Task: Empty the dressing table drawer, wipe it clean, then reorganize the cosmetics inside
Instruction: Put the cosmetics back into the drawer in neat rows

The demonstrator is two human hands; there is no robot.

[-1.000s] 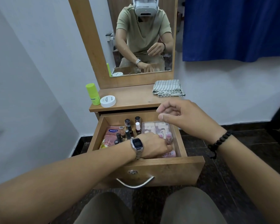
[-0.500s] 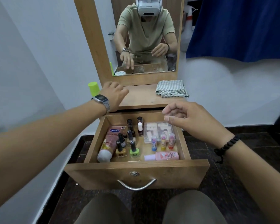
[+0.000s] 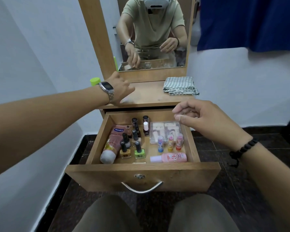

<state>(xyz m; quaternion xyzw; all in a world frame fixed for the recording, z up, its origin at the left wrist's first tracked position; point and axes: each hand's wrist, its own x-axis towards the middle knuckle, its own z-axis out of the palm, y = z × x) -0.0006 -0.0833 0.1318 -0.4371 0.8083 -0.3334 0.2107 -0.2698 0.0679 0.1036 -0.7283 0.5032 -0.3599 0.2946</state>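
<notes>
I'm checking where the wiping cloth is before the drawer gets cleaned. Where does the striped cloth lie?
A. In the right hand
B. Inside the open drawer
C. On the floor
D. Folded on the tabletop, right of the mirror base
D: the striped cloth lies folded on the tabletop, with neither hand on it.

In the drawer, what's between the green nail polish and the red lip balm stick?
Head view: two more lip balm sticks stand between the green nail polish and the red lip balm stick: a blue one and a yellow one.

left hand [image 3: 120, 88] hides white jar, fingers blurred
</notes>
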